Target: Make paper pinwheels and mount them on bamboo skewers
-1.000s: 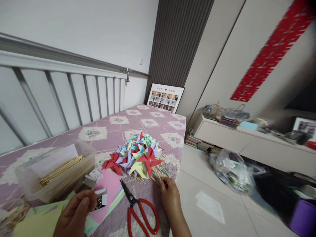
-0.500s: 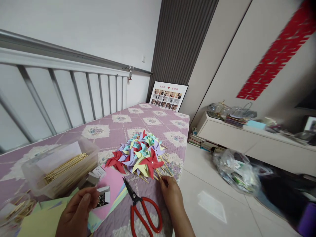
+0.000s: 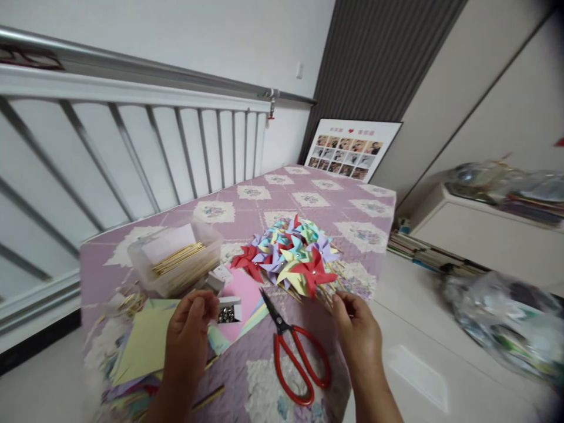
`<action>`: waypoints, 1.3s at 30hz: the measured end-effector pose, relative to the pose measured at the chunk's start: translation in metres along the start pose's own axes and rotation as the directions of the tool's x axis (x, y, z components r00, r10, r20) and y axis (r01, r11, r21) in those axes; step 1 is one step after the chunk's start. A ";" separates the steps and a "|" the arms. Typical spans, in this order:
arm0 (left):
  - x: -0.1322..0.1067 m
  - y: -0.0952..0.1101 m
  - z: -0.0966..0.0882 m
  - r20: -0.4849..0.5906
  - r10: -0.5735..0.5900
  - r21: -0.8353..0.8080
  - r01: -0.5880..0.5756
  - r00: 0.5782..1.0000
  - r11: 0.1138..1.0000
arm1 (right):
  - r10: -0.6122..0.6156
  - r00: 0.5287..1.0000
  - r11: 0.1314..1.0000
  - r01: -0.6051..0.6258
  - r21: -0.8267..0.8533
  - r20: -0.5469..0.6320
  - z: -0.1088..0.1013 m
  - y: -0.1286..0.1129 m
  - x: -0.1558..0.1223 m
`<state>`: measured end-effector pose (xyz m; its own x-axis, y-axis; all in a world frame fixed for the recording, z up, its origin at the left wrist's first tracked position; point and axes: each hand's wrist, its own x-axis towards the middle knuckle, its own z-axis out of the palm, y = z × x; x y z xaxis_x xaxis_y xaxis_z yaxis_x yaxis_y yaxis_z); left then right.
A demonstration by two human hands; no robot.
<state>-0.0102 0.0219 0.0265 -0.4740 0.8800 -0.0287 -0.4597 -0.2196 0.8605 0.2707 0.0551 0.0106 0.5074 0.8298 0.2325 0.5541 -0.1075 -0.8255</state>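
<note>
My left hand (image 3: 190, 329) is pinched closed on a small white box of metal pins (image 3: 228, 310), held just above the coloured paper sheets (image 3: 150, 341). My right hand (image 3: 358, 332) rests at the near edge of a heap of paper pinwheels (image 3: 288, 258); its fingers are curled on the wooden sticks there. Red-handled scissors (image 3: 294, 351) lie shut on the purple quilted cover (image 3: 264, 200) between my two hands.
A clear plastic tub of wooden sticks (image 3: 176, 264) stands left of the pinwheels. A white railing (image 3: 132, 147) runs behind the surface. A framed photo collage (image 3: 348, 155) leans at the far end. A white cabinet (image 3: 484, 235) and a plastic bag (image 3: 506, 317) are on the right.
The view swung left and pulled back, so the hands and scissors sit further right in frame. My hands keep the same hold on the pin box and the sticks.
</note>
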 end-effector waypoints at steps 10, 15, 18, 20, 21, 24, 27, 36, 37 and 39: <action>0.006 0.052 -0.024 -0.121 0.116 -0.066 -0.124 0.986 0.990 | -0.131 0.980 0.978 0.104 0.182 0.147 0.032 -0.038 -0.036; 0.018 0.069 -0.071 -0.254 0.139 0.103 -0.116 0.957 0.988 | -0.188 0.943 0.968 0.129 0.217 0.275 0.054 -0.056 -0.058; 0.025 0.074 -0.091 -0.322 0.176 0.230 -0.103 0.930 0.968 | -0.265 0.898 0.948 0.175 0.267 0.352 0.070 -0.067 -0.072; 0.029 0.077 -0.098 -0.343 0.197 0.312 -0.086 0.919 0.946 | -0.307 0.862 0.936 0.196 0.293 0.403 0.082 -0.075 -0.082; 0.031 0.078 -0.101 -0.348 0.205 0.354 -0.074 0.915 0.932 | -0.324 0.846 0.931 0.204 0.304 0.425 0.087 -0.079 -0.087; 0.036 0.080 -0.108 -0.362 0.213 0.433 -0.038 0.907 0.901 | -0.378 0.790 0.916 0.241 0.322 0.484 0.101 -0.094 -0.104; 0.042 0.077 -0.115 -0.377 0.197 0.374 -0.046 0.905 0.926 | -0.458 0.712 0.887 0.323 0.331 0.532 0.110 -0.109 -0.121; 0.058 0.068 -0.132 -0.398 0.015 -0.061 -0.043 0.917 0.997 | -0.711 0.449 0.688 0.603 0.404 0.541 0.130 -0.116 -0.159; 0.058 0.069 -0.133 -0.406 0.009 -0.074 -0.043 0.914 0.996 | -0.721 0.429 0.672 0.624 0.399 0.543 0.132 -0.116 -0.162; 0.059 0.070 -0.134 -0.416 -0.006 -0.092 -0.036 0.909 0.995 | -0.732 0.404 0.648 0.663 0.376 0.549 0.136 -0.116 -0.166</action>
<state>-0.1705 0.0021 0.0168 -0.7410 0.6260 -0.2431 -0.5098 -0.2887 0.8104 0.0327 0.0044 -0.0019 -0.5624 0.7146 0.4160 0.4470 0.6860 -0.5741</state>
